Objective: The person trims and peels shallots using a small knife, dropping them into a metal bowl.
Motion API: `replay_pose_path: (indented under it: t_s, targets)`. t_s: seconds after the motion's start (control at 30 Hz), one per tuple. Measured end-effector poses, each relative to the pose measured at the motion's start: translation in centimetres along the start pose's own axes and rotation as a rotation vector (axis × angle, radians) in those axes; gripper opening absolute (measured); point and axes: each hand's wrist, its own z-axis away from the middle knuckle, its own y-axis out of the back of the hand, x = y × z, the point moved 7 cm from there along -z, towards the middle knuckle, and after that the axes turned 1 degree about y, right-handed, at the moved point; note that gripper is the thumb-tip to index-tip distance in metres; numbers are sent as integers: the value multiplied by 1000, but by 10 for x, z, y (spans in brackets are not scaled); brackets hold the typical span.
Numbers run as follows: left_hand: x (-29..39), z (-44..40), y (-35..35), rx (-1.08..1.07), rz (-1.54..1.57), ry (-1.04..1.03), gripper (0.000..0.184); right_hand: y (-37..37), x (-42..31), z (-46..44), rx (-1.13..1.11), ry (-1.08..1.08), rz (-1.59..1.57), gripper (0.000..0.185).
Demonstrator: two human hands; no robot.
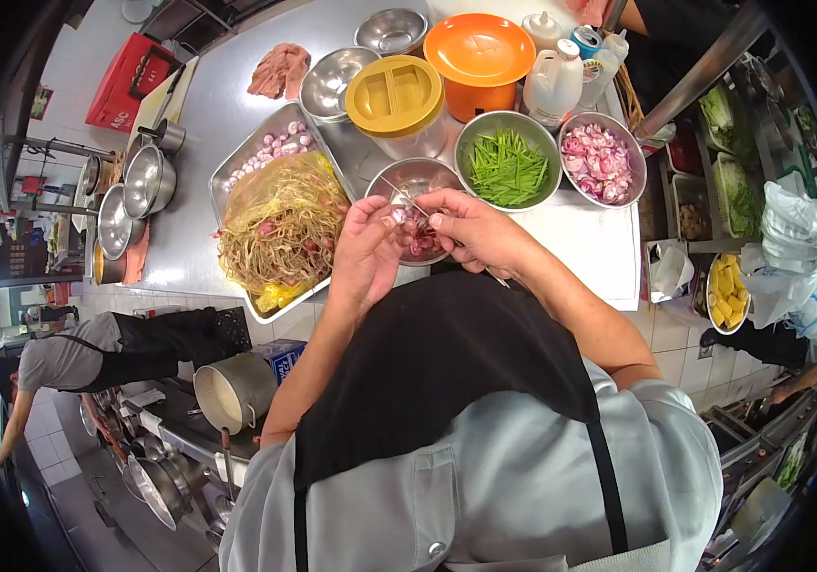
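My left hand (pixel 367 246) pinches a small pale-pink shallot (pixel 398 215) over a metal bowl (pixel 380 181) that holds reddish peelings. My right hand (pixel 481 229) is closed around a small knife (pixel 401 194), its thin blade pointing up and left beside the shallot. Left of my hands is a metal tray (pixel 325 143) with peeled shallots (pixel 278 150) at its far end. A yellow mesh bag of unpeeled shallots with dry stalks (pixel 280 224) fills its near part. Right of the bowl are a bowl of sliced green vegetable (pixel 509 170) and a bowl of cut shallots (pixel 599 162).
Behind stand a yellow-lidded container (pixel 394 93), an orange bucket (pixel 480 52), metal bowls (pixel 332 81) and a white plastic jug (pixel 553 84). Raw meat (pixel 280 71) lies at the far left. A person (pixel 84 353) bends at the left; another person's arm (pixel 804 381) shows at right.
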Motion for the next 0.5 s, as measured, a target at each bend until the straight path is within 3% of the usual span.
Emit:
replay_pose_path:
  t_s: [0.3,0.5]
  targets:
    - [3,-1,1,10,-16,-55,20,-13,-3,-1,-95,-2,-34,39]
    - [5,2,-2,-106,52,-72,19,-14,-2,1,-172,-39,-143,44]
